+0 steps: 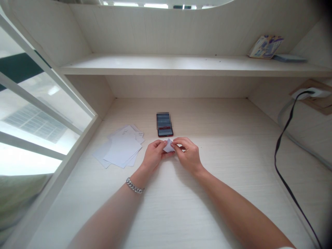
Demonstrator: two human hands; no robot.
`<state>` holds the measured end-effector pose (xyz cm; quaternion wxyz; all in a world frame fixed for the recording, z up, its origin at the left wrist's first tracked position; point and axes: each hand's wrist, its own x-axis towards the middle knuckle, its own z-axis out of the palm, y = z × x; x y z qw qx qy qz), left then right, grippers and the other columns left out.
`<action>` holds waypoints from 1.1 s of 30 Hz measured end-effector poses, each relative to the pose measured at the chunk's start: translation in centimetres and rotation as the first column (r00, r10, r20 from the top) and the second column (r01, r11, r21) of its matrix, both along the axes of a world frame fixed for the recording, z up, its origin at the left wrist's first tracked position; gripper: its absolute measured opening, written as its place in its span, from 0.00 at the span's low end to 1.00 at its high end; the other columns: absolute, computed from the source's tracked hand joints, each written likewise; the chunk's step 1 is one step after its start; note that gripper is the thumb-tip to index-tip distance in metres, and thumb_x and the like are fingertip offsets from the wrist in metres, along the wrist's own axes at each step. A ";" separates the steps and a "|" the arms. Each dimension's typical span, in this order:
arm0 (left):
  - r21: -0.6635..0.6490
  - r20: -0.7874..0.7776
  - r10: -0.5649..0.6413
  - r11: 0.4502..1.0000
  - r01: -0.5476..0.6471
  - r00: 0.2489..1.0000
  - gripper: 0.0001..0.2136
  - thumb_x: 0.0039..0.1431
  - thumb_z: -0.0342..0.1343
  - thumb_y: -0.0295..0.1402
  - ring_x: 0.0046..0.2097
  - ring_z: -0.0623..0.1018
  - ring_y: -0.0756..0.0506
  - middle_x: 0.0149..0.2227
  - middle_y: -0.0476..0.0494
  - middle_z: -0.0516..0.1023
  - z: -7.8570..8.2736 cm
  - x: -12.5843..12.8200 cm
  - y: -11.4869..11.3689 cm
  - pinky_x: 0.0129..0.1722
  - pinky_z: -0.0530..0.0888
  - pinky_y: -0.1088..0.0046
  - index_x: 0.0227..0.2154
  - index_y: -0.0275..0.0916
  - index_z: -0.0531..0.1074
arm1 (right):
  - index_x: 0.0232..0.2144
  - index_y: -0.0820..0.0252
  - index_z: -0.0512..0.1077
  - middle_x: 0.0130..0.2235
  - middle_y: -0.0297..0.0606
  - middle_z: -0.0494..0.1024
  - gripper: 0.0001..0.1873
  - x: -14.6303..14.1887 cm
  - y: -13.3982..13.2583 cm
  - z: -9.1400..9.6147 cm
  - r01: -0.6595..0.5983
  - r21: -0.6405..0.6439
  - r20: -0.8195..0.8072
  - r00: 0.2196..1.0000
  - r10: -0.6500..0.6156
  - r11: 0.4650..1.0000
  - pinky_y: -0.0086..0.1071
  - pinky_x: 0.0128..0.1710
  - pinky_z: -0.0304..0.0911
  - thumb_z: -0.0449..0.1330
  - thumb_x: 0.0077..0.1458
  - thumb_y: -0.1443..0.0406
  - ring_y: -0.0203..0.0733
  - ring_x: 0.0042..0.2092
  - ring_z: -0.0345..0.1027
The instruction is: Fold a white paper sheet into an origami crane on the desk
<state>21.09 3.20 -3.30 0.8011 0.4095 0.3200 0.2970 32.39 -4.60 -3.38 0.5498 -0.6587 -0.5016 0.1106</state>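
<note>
A small folded piece of white paper (169, 146) is pinched between my two hands over the desk. My left hand (155, 152) grips its left side, thumb on top and fingers beneath. On the other side, my right hand (187, 153) pinches the paper's right edge between thumb and fingers. Just beyond the hands lies a phone (165, 132) with its screen lit and partly blurred out. To the left of my left hand is a loose, fanned pile of white paper sheets (123, 147). A silver chain bracelet (134, 186) circles my left wrist.
A shelf (155, 64) runs across above the desk (220, 121), bearing a patterned packet (266, 46) and a flat bluish item (289, 58) at right. A black cable (278, 145) hangs from a wall socket (315, 95). A barred window (38, 107) borders the left side.
</note>
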 end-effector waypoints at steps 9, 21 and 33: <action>0.033 -0.023 0.035 0.999 -0.034 0.999 0.11 0.47 0.60 0.38 0.35 0.76 0.47 0.31 0.45 0.75 -0.1 0.1 -0.1 0.39 0.75 0.62 0.28 0.34 0.69 | 0.31 0.55 0.75 0.38 0.39 0.74 0.06 0.1 0.0 -0.1 -0.015 0.035 0.003 1.000 0.015 0.999 0.33 0.36 0.69 0.57 0.52 0.65 0.41 0.41 0.69; 0.076 -0.008 -0.045 0.996 0.045 0.999 0.13 0.46 0.61 0.36 0.35 0.76 0.48 0.32 0.43 0.75 -0.1 -0.4 0.1 0.41 0.75 0.62 0.32 0.33 0.70 | 0.34 0.59 0.74 0.36 0.40 0.77 0.10 0.8 0.3 -0.3 -0.132 -0.048 -0.294 0.949 0.113 0.990 0.31 0.32 0.68 0.56 0.52 0.61 0.41 0.36 0.71; 0.119 -0.036 -0.104 0.987 0.107 0.994 0.12 0.47 0.60 0.37 0.32 0.76 0.49 0.32 0.44 0.75 -0.1 -0.5 0.1 0.40 0.75 0.62 0.32 0.34 0.71 | 0.30 0.61 0.74 0.32 0.39 0.77 0.11 1.4 0.3 -0.5 -0.101 -0.131 -0.229 0.971 0.069 0.986 0.30 0.31 0.66 0.61 0.47 0.59 0.40 0.33 0.70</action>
